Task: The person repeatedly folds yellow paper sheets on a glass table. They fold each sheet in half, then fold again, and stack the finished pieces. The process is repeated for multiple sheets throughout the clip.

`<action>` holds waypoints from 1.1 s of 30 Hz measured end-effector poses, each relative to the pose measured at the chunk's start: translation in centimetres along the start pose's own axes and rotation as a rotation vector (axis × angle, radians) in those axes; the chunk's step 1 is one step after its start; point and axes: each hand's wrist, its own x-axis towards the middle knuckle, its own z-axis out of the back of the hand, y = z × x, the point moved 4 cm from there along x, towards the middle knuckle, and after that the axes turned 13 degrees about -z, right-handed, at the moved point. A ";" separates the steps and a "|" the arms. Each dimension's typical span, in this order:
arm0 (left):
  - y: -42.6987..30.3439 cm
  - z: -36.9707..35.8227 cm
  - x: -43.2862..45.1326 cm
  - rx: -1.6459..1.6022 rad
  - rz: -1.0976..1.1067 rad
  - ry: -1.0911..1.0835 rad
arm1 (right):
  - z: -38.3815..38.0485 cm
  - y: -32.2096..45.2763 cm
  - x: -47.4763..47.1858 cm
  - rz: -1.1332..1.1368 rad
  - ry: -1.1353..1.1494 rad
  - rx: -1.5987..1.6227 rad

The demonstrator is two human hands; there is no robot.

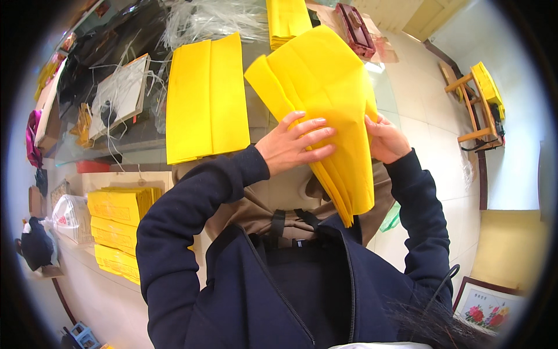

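A bundle of yellow paper sheets (324, 74) is bent in a curve above my lap, its layered edges fanned toward me. My left hand (296, 141) lies across its near left side with the fingers spread on top; the thumb is hidden. At the right edge, my right hand (388, 137) grips the bundle, thumb on the near face and other fingers partly behind. To the left, a flat stack of folded yellow paper (207, 100) rests on the glass-topped table (148, 150). Beyond the bundle sits another yellow paper stack (287, 22).
Clear plastic strips (213, 19) heap at the back. A dark red tray (357, 32) lies back right. Left are a white pad (120, 96) tangled in strips and tied yellow bundles (115, 227). A wooden stool (475, 104) stands by the right wall.
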 end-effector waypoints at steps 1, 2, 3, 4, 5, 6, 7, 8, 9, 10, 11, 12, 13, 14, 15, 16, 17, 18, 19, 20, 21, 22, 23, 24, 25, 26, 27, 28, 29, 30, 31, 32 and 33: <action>-0.2 0.3 0.0 0.001 0.012 -0.039 | -0.2 0.1 -0.3 0.011 0.022 0.016; -0.3 0.6 0.1 0.024 0.014 -0.056 | -0.4 0.3 -0.6 0.030 0.043 0.028; -0.5 0.9 0.0 0.047 0.014 -0.073 | -0.5 0.4 -1.0 0.039 0.050 0.039; -0.7 1.2 0.0 0.070 0.014 -0.091 | -0.6 0.6 -1.4 0.057 0.056 0.046; -0.7 1.5 -0.1 0.081 0.041 -0.087 | -0.5 0.8 -1.7 0.072 0.035 0.048; -0.7 1.9 -0.2 0.091 0.068 -0.084 | -0.7 1.0 -2.2 0.093 0.063 0.056; -0.7 2.2 -0.3 0.119 0.085 -0.093 | -0.7 1.3 -2.6 0.111 0.064 0.059; -0.8 2.5 -0.3 0.091 0.088 -0.087 | -0.7 1.6 -3.0 0.138 0.074 0.056; -0.8 2.8 -0.2 0.079 0.084 -0.093 | -0.7 1.8 -3.4 0.139 0.076 0.069; -0.9 3.2 -0.2 0.083 0.079 -0.110 | -0.7 2.0 -3.8 0.149 0.088 0.076; -0.9 3.5 -0.1 0.046 0.079 -0.119 | -0.7 2.2 -4.1 0.166 0.084 0.075; -0.9 3.8 -0.1 0.025 0.078 -0.138 | -0.6 2.4 -4.4 0.165 0.067 0.074; -0.9 4.1 -0.1 0.004 0.077 -0.158 | -0.5 2.6 -4.8 0.170 0.032 0.065; -0.8 4.4 -0.1 0.004 0.089 -0.171 | -0.4 2.8 -5.2 0.174 -0.019 0.054; -0.6 4.7 -0.3 0.004 0.101 -0.184 | -0.5 3.1 -5.7 0.178 -0.026 0.041; -0.5 5.0 -0.4 0.005 0.112 -0.199 | -0.6 3.5 -6.3 0.180 -0.049 0.025; -0.3 5.2 -0.6 -0.035 0.129 -0.218 | -0.8 3.9 -6.9 0.181 -0.072 0.008; 0.0 5.2 -0.7 -0.075 0.148 -0.237 | -0.8 4.4 -7.6 0.196 -0.161 -0.034; 0.0 5.4 -0.7 -0.102 0.155 -0.289 | -1.2 5.0 -8.2 0.208 -0.196 -0.077; -0.1 5.5 -0.6 -0.107 0.170 -0.365 | -1.7 5.7 -8.9 0.220 -0.243 -0.122; -0.2 5.4 -0.5 -0.169 0.199 -0.462 | -2.5 6.4 -9.5 0.244 -0.237 -0.173; -0.6 5.3 -0.2 -0.239 0.239 -0.537 | -2.9 6.7 -10.3 0.274 -0.379 -0.116; -1.0 5.0 0.0 -0.312 0.288 -0.620 | -3.8 7.5 -10.7 0.285 -0.365 -0.073; -1.6 4.7 0.4 -0.365 0.362 -0.735 | -4.6 8.4 -10.8 0.310 -0.392 -0.095; -2.5 4.2 0.5 -0.409 0.433 -0.701 | -5.1 9.3 -10.9 0.333 -0.489 -0.093; -3.1 2.2 1.3 -0.667 0.852 -0.807 | -6.2 9.8 -10.4 0.287 -0.364 -0.063; -4.1 1.6 1.6 -0.807 0.885 -0.832 | -6.9 10.3 -9.8 0.243 -0.324 -0.012; -5.1 0.9 1.9 -0.941 0.929 -0.874 | -7.4 10.6 -8.8 0.196 -0.257 0.047; -6.1 0.6 1.9 -0.926 0.998 -0.878 | -7.6 11.0 -7.2 0.161 -0.213 -0.006; -6.6 -0.3 2.0 -1.098 1.095 -1.044 | -6.9 11.4 -5.4 0.230 -0.344 -0.110; -7.0 -1.2 1.9 -1.271 1.188 -1.210 | -6.6 11.5 -3.1 0.302 -0.335 -0.244; -7.3 -1.8 1.6 -1.311 1.297 -1.214 | -5.3 11.5 0.1 0.176 -0.462 -0.281; -7.4 -2.5 1.4 -1.348 1.408 -1.215 | -4.1 11.2 3.1 0.042 -0.537 -0.303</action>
